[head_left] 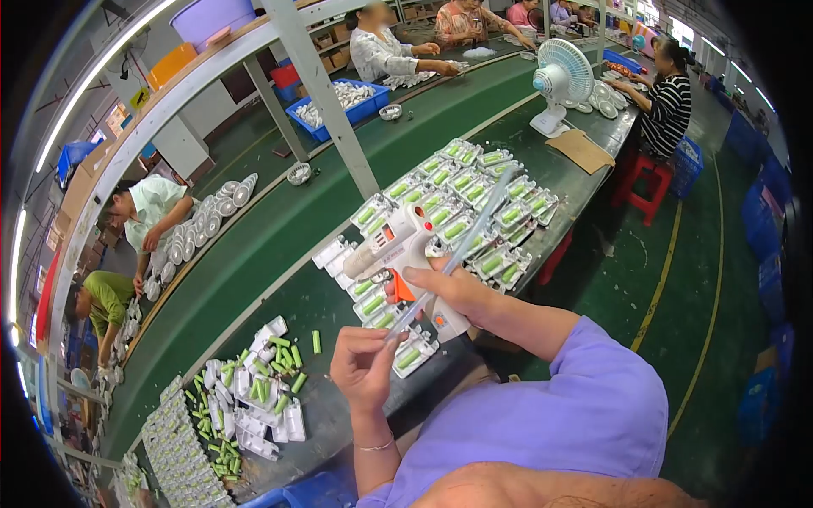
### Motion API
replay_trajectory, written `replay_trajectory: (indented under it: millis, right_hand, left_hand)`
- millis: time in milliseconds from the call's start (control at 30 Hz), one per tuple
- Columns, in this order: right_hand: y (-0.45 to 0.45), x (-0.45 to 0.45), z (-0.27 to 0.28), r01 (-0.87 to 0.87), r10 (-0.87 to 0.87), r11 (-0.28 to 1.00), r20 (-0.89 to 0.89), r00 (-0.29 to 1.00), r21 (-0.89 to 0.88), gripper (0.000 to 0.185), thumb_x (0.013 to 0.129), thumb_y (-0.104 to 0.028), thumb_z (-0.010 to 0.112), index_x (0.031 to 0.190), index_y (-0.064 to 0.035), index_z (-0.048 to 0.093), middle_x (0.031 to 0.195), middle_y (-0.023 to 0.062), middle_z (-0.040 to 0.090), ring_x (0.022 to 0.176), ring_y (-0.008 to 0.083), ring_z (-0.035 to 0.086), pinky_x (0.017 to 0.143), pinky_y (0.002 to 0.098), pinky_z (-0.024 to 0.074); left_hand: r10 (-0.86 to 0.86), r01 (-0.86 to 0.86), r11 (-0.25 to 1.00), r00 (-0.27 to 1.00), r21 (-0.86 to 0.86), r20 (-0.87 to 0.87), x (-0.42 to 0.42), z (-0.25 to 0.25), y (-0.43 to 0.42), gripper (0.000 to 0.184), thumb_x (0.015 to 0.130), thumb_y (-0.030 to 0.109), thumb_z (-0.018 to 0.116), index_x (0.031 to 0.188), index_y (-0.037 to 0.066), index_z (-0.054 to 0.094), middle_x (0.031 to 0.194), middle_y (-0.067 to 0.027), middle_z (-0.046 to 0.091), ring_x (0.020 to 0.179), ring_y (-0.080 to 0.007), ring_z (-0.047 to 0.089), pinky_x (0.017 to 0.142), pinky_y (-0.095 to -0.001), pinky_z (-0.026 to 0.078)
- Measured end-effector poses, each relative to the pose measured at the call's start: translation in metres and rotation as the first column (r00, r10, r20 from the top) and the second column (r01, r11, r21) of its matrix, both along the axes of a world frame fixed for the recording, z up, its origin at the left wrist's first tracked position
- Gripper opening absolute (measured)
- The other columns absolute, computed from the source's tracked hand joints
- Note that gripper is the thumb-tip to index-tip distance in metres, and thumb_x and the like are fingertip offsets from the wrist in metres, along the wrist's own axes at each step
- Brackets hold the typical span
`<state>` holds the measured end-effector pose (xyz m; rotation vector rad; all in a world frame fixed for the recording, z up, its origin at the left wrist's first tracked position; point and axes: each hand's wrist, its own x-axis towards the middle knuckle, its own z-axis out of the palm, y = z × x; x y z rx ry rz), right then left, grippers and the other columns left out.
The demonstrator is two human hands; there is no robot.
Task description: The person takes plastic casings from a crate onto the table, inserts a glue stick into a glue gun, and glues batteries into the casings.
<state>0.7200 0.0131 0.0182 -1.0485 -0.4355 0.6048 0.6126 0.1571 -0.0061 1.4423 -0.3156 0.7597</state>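
My right hand (pixel 457 292) is wrapped round the handle of a white glue gun (pixel 405 241) with an orange trigger, its nozzle pointing left. In a pinch, my left hand (pixel 362 366) holds the lower end of a long translucent glue stick (pixel 474 233). The stick slants up past my right hand and the gun; whether it touches the gun I cannot tell. Under and beyond the gun lie rows of white plastic housings (pixel 461 182), each with a green battery cell. Some of them are hidden by my right hand and the gun.
Loose green cells (pixel 288 356) and white housings (pixel 292 421) are heaped on the left of the bench. A white fan (pixel 563 76) and a cardboard piece (pixel 581 152) sit at the far end. A metal post (pixel 326 93) rises beside the green conveyor (pixel 254 279). Several co-workers sit around.
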Motion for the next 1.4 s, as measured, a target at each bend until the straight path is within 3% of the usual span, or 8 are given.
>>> replay_trajectory:
  millis: [100, 467, 633, 867, 1000, 1200, 1233, 1400]
  right_hand:
    - [0.011, -0.005, -0.016, -0.004, 0.005, 1.000, -0.032, 0.999, 0.024, 0.029, 0.092, -0.028, 0.053, 0.101, -0.0017, 0.061, 0.088, 0.0056, 0.064, 0.079, 0.0111, 0.060, 0.061, 0.0258, 0.0489]
    - [0.049, -0.040, -0.019, -0.172, 0.232, 0.960, 0.285, 0.930, -0.219, 0.041, 0.093, -0.026, 0.051, 0.123, 0.0011, 0.053, 0.111, 0.0090, 0.060, 0.102, 0.0140, 0.055, 0.087, 0.0289, 0.0446]
    - [0.022, -0.002, 0.012, -0.040, 0.034, 0.973, 0.030, 0.999, 0.227, 0.036, 0.087, -0.015, 0.049, 0.117, 0.0058, 0.049, 0.082, 0.0142, 0.062, 0.070, 0.0230, 0.064, 0.068, 0.0334, 0.0534]
    - [0.028, -0.018, -0.017, -0.348, 0.471, 0.664, 0.009, 0.882, -0.662, 0.027, 0.090, -0.023, 0.054, 0.107, -0.0027, 0.058, 0.058, 0.0009, 0.050, 0.043, 0.0074, 0.043, 0.038, 0.0227, 0.0329]
    - [0.043, -0.030, -0.025, -0.443, 0.630, 0.598, 0.050, 0.775, -0.668, 0.027, 0.088, -0.020, 0.051, 0.103, 0.0014, 0.057, 0.062, 0.0073, 0.057, 0.044, 0.0134, 0.048, 0.039, 0.0288, 0.0397]
    - [0.055, -0.050, -0.003, -0.316, 0.914, 0.359, 0.262, 0.310, -0.879, 0.031, 0.087, -0.021, 0.048, 0.085, 0.0074, 0.060, 0.063, 0.0159, 0.063, 0.053, 0.0251, 0.062, 0.052, 0.0389, 0.0499]
    - [0.055, -0.045, -0.001, -0.066, 0.896, 0.443, 0.445, -0.018, -0.894, 0.033, 0.085, -0.025, 0.053, 0.081, 0.0071, 0.061, 0.063, 0.0196, 0.062, 0.057, 0.0328, 0.063, 0.057, 0.0441, 0.0516]
    - [0.085, -0.060, 0.120, 0.105, 0.493, 0.869, 0.825, -0.277, -0.484, 0.014, 0.064, -0.014, 0.066, 0.075, -0.0074, 0.069, 0.063, 0.0128, 0.063, 0.059, 0.0275, 0.064, 0.052, 0.0405, 0.0497]
  left_hand:
    - [-0.133, 0.059, 0.829, 0.987, -0.557, -0.094, -0.010, -0.020, 0.002, 0.013, 0.096, 0.013, 0.050, 0.099, 0.000, 0.049, 0.092, -0.0136, 0.058, 0.074, -0.0233, 0.065, 0.068, -0.0354, 0.057]
    - [-0.431, 0.204, 0.821, 0.834, -0.533, -0.345, -0.030, -0.039, -0.005, 0.053, 0.073, 0.016, 0.073, 0.116, 0.000, 0.046, 0.088, -0.0072, 0.056, 0.069, -0.0151, 0.057, 0.060, -0.0267, 0.048]
    - [-0.153, -0.004, 0.869, 0.949, -0.495, -0.276, -0.042, -0.033, 0.014, 0.036, 0.073, 0.020, 0.073, 0.093, -0.001, 0.051, 0.069, -0.0097, 0.057, 0.059, -0.0188, 0.057, 0.054, -0.0310, 0.048]
    - [0.026, -0.073, 0.947, 0.988, -0.312, -0.154, -0.047, -0.024, 0.033, 0.061, 0.072, 0.006, 0.070, 0.125, -0.008, 0.043, 0.125, -0.0255, 0.049, 0.122, -0.0338, 0.048, 0.097, -0.0507, 0.046]
    - [0.133, -0.183, 0.973, 0.945, -0.142, -0.300, -0.052, -0.030, 0.034, 0.069, 0.072, -0.004, 0.068, 0.132, -0.007, 0.034, 0.131, -0.0221, 0.044, 0.123, -0.0336, 0.047, 0.103, -0.0468, 0.041]
    - [0.211, -0.255, 0.958, 0.936, -0.130, -0.280, -0.049, -0.035, 0.039, 0.061, 0.074, 0.001, 0.066, 0.127, -0.008, 0.037, 0.123, -0.0220, 0.051, 0.112, -0.0282, 0.056, 0.085, -0.0375, 0.051]
    - [0.228, -0.294, 0.943, 0.911, -0.155, -0.343, -0.052, -0.034, 0.042, 0.057, 0.075, -0.001, 0.066, 0.124, -0.006, 0.038, 0.115, -0.0190, 0.055, 0.101, -0.0253, 0.062, 0.075, -0.0325, 0.054]
    - [0.579, -0.572, 0.812, 0.759, 0.119, -0.298, -0.060, -0.031, 0.052, 0.047, 0.074, 0.003, 0.069, 0.114, -0.005, 0.046, 0.099, -0.0145, 0.062, 0.081, -0.0191, 0.065, 0.066, -0.0274, 0.051]
